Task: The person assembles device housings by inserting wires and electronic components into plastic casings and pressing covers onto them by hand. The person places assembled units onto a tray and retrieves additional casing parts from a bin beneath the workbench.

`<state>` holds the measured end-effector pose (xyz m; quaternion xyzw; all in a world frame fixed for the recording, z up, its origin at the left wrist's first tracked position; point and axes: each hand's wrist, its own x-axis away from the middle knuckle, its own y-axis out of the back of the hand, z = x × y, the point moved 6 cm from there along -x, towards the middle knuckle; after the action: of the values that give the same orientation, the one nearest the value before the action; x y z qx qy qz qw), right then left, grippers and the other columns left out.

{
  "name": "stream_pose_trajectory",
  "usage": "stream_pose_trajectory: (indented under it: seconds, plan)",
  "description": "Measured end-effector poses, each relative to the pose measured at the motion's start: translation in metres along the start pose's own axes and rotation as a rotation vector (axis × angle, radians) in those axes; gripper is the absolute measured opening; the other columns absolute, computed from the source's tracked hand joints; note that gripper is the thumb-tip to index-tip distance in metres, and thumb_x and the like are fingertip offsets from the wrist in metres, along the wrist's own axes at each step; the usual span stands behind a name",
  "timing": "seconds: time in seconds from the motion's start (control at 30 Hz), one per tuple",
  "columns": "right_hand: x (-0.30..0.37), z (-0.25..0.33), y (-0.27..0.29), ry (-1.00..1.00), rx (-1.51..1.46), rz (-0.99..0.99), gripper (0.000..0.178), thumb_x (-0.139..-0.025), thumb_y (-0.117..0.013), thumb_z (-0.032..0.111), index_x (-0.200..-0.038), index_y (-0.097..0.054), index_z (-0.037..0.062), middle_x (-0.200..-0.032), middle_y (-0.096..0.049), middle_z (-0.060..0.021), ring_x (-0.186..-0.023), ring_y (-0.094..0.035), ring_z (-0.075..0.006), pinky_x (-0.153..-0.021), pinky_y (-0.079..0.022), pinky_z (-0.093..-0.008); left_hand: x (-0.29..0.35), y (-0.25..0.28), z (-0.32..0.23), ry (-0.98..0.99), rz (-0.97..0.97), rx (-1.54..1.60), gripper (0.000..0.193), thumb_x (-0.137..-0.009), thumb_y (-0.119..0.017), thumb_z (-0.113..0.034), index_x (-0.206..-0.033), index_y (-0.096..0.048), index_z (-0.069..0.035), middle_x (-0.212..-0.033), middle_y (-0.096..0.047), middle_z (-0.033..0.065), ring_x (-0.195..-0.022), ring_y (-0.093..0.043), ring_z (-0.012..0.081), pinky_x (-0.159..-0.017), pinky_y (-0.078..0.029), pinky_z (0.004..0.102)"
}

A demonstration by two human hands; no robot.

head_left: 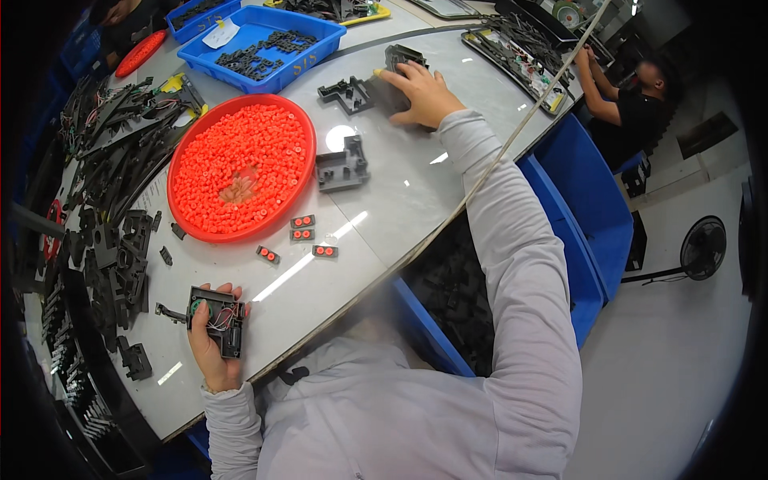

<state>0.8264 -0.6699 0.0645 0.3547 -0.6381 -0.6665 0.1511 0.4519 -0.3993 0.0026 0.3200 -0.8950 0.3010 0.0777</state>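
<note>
My left hand [210, 344] holds a dark grey plastic housing [228, 334] just above the table's near edge; thin wires and a green round part show inside it. At the far side, my right hand [426, 94] reaches out with fingers spread over a dark grey plastic part [387, 94]. Whether it touches that part, I cannot tell. Just beyond its fingers lies another dark grey piece [404, 56]. To its left are an angular bracket-like part [346, 96] and, closer to me, a grey open housing part [342, 165].
A red round tray [178, 210] holds many small orange-red rings. Near it lie several small grey blocks [302, 234] with orange-red inserts. Dark plastic parts [120, 264] pile up at left. A blue bin [332, 38] stands behind; blue crates [592, 200] flank the table. A co-worker [640, 104] sits at right.
</note>
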Motion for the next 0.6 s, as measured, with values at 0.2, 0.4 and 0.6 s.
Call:
stream_pose_trajectory:
  seconds: [0.2,0.4,0.6]
  plan:
    - [0.055,-0.042,0.062,-0.023,-0.353,-0.456,0.030,-0.076,-0.067,0.019,-0.104,-0.063,0.0084,-0.099,-0.065,-0.0088,-0.094,-0.060,-0.0252,-0.079,-0.045,-0.0316,-0.006,0.007,0.004,0.024,0.059,-0.047,0.047,-0.091,-0.047,-0.027,-0.129,-0.035,-0.002,-0.119,-0.051,0.0205,-0.111,-0.052,0.0303,-0.091,-0.045,0.0452]
    - [0.249,-0.133,0.021,-0.639,-0.510,-0.481,0.025,-0.077,-0.065,0.015,-0.100,-0.064,0.0054,-0.083,-0.067,-0.0115,-0.079,-0.064,-0.0223,-0.073,-0.048,-0.0317,-0.012,0.020,0.002,0.025,0.018,-0.019,0.048,-0.093,-0.041,-0.027,-0.133,-0.030,-0.002,-0.132,-0.040,0.0211,-0.123,-0.040,0.0323,-0.102,-0.034,0.0480]
    - [0.460,-0.082,-0.115,-0.960,-0.370,0.289,0.072,-0.065,-0.075,0.034,-0.127,-0.044,0.0122,-0.118,-0.050,-0.0211,-0.111,-0.050,-0.0322,-0.092,-0.041,-0.0386,-0.011,0.011,0.002,-0.007,-0.125,-0.087,0.049,-0.094,-0.038,-0.025,-0.134,-0.028,0.000,-0.134,-0.038,0.0228,-0.127,-0.035,0.0319,-0.105,-0.029,0.0470]
